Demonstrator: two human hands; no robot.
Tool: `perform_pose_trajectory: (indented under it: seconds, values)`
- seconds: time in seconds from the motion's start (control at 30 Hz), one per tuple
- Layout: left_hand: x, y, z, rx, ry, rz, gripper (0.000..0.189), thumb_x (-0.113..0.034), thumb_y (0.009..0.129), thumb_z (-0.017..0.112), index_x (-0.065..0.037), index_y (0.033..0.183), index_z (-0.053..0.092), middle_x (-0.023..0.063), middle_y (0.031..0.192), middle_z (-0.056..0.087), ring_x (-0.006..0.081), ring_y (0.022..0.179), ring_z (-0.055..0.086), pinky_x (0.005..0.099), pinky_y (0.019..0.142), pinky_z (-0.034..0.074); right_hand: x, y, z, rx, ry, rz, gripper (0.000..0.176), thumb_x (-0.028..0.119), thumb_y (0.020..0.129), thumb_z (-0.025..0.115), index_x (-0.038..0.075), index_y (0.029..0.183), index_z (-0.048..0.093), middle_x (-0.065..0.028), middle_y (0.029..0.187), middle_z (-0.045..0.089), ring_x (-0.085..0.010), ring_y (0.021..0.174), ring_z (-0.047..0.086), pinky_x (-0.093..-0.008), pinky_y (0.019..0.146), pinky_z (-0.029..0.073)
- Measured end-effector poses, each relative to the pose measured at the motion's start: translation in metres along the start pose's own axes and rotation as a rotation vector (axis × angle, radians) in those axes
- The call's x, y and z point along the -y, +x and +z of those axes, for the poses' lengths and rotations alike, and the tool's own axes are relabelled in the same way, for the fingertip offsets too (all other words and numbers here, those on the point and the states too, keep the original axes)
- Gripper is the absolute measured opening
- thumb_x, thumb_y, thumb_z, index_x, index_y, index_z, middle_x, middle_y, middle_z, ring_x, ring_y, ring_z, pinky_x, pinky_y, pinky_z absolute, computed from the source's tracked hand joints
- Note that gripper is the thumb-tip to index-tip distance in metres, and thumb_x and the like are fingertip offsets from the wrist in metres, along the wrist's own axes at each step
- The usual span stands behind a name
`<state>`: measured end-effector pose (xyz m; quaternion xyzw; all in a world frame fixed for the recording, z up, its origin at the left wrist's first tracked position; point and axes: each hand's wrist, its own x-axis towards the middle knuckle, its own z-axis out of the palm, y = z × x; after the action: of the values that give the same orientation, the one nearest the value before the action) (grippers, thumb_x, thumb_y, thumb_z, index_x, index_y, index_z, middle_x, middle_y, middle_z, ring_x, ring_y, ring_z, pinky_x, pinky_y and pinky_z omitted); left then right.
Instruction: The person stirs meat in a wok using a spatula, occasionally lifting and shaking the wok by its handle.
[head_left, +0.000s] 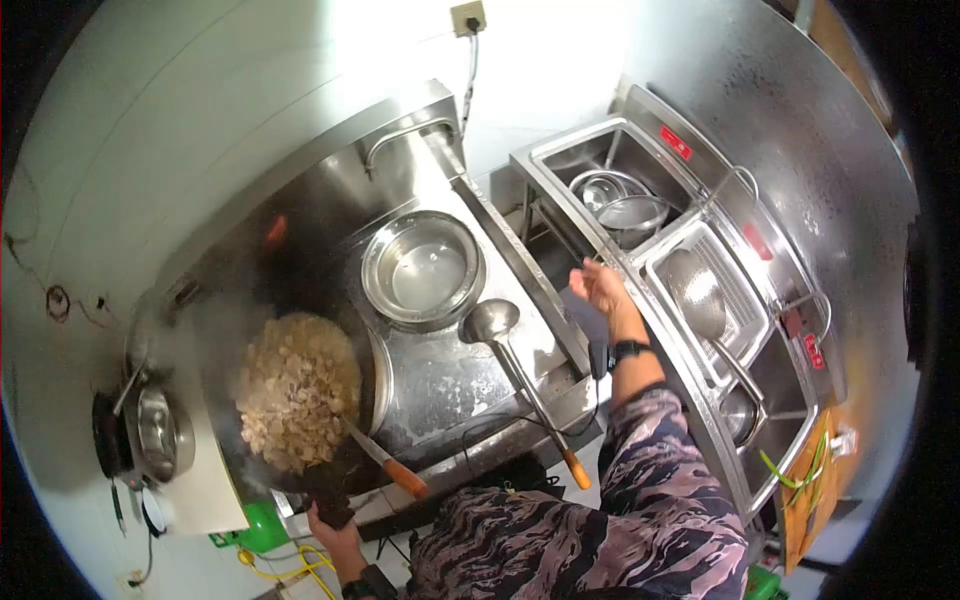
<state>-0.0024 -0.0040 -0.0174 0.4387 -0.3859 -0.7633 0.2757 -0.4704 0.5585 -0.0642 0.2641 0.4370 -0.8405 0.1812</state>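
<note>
My left hand (338,538) is closed at the near rim of a large wok (372,420), around a dark piece that looks like a folded cloth (328,495). Chopped pale-brown food in steaming liquid (298,390) fills the wok. A spatula with a wooden handle (403,478) leans in it, its blade among the food. My right hand (602,288) is held out beside the sink edge, fingers loosely apart and holding nothing. Between the hands, a long-handled ladle (493,322) lies across the stove top, its wooden end past the front edge.
A metal pot of cloudy liquid (425,270) stands on the stove (430,385) below a tap (405,128). At right, a steel sink (585,225) holds bowls (625,205), a basket (735,325) and a long-handled strainer (693,292). Green stalks lie on a wooden board (808,500).
</note>
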Motion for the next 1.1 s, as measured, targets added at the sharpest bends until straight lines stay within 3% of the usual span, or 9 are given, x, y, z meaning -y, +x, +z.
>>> perform_pose_trajectory:
  seconds: [0.2, 0.33, 0.47, 0.57, 0.67, 0.83, 0.93, 1.0, 1.1]
  values:
    - [0.009, 0.013, -0.002, 0.051, -0.232, -0.07, 0.036, -0.023, 0.089, 0.06, -0.008, 0.122, 0.06, 0.0134, 0.119, 0.066, 0.033, 0.105, 0.064, 0.0472, 0.085, 0.053, -0.097, -0.118, 0.068, 0.189, -0.301, -0.015, 0.025, 0.024, 0.095, 0.061, 0.003, 0.083, 0.06, -0.0111, 0.074, 0.065, -0.0225, 0.061, 0.063, -0.0335, 0.06, 0.054]
    - [0.011, 0.004, 0.003, 0.034, -0.313, -0.076, 0.025, -0.017, 0.093, 0.056, -0.002, 0.113, 0.059, 0.0136, 0.112, 0.062, 0.0305, 0.098, 0.062, 0.0498, 0.078, 0.053, -0.124, -0.186, 0.115, 0.335, -0.622, -0.05, 0.031, 0.019, 0.099, 0.056, 0.0, 0.075, 0.061, -0.0128, 0.084, 0.069, -0.0211, 0.07, 0.068, -0.0314, 0.059, 0.052]
    - [-0.001, -0.006, 0.023, 0.033, -0.463, -0.194, 0.013, -0.011, 0.094, 0.054, -0.003, 0.105, 0.055, 0.0159, 0.109, 0.06, 0.0299, 0.084, 0.065, 0.0466, 0.066, 0.057, -0.115, -0.262, 0.201, 0.626, -0.82, -0.115, 0.034, 0.021, 0.101, 0.055, -0.001, 0.125, 0.061, -0.0118, 0.103, 0.069, -0.0188, 0.085, 0.067, -0.0308, 0.073, 0.054]
    - [0.009, 0.005, 0.008, 0.227, -0.569, -0.232, 0.01, -0.011, 0.094, 0.058, -0.005, 0.102, 0.055, 0.0204, 0.11, 0.061, 0.0274, 0.084, 0.066, 0.0413, 0.062, 0.057, -0.129, -0.293, 0.246, 0.913, -1.161, -0.129, 0.046, 0.027, 0.098, 0.061, -0.001, 0.133, 0.055, -0.0099, 0.112, 0.066, -0.0202, 0.094, 0.066, -0.032, 0.077, 0.052]
    - [0.002, -0.001, 0.014, 0.224, -0.472, -0.212, 0.012, -0.011, 0.093, 0.063, -0.006, 0.101, 0.056, 0.0224, 0.104, 0.065, 0.025, 0.083, 0.066, 0.0365, 0.06, 0.055, -0.146, -0.337, 0.299, 1.066, -1.796, -0.343, 0.05, 0.031, 0.089, 0.069, 0.0, 0.126, 0.058, -0.0183, 0.097, 0.069, -0.0357, 0.084, 0.067, -0.0386, 0.078, 0.053]
    - [-0.005, -0.009, 0.025, 0.153, -0.436, -0.221, 0.02, -0.01, 0.087, 0.071, -0.007, 0.102, 0.057, 0.0169, 0.094, 0.07, 0.0224, 0.07, 0.067, 0.036, 0.055, 0.055, -0.191, -0.322, 0.306, 0.968, -2.353, -0.861, 0.048, 0.007, 0.078, 0.059, -0.001, 0.125, 0.053, -0.0236, 0.089, 0.069, -0.0412, 0.084, 0.068, -0.0492, 0.078, 0.055]
    - [0.001, -0.016, 0.029, 0.081, -0.472, -0.175, 0.021, -0.011, 0.086, 0.07, -0.006, 0.102, 0.057, 0.0131, 0.085, 0.069, 0.0215, 0.065, 0.065, 0.0342, 0.051, 0.053, -0.19, -0.313, 0.323, 0.695, -2.585, -0.803, 0.041, 0.011, 0.081, 0.059, 0.006, 0.122, 0.057, -0.0237, 0.092, 0.069, -0.0421, 0.082, 0.067, -0.0521, 0.075, 0.054]
    - [0.009, -0.011, 0.027, 0.06, -0.467, -0.211, 0.021, -0.008, 0.087, 0.07, -0.006, 0.105, 0.059, 0.0109, 0.088, 0.071, 0.021, 0.068, 0.068, 0.0342, 0.053, 0.056, -0.171, -0.279, 0.305, 0.806, -2.54, -0.988, 0.037, 0.015, 0.082, 0.061, 0.009, 0.118, 0.061, -0.0205, 0.093, 0.07, -0.0427, 0.085, 0.067, -0.0529, 0.078, 0.053]
    - [-0.009, -0.017, 0.029, 0.107, -0.512, -0.212, 0.013, -0.009, 0.089, 0.068, -0.004, 0.098, 0.06, 0.0109, 0.082, 0.068, 0.0188, 0.062, 0.064, 0.0335, 0.05, 0.049, -0.14, -0.347, 0.375, 0.805, -2.704, -0.789, 0.035, 0.018, 0.081, 0.063, 0.01, 0.115, 0.067, -0.0185, 0.089, 0.07, -0.0408, 0.085, 0.068, -0.0507, 0.078, 0.053]
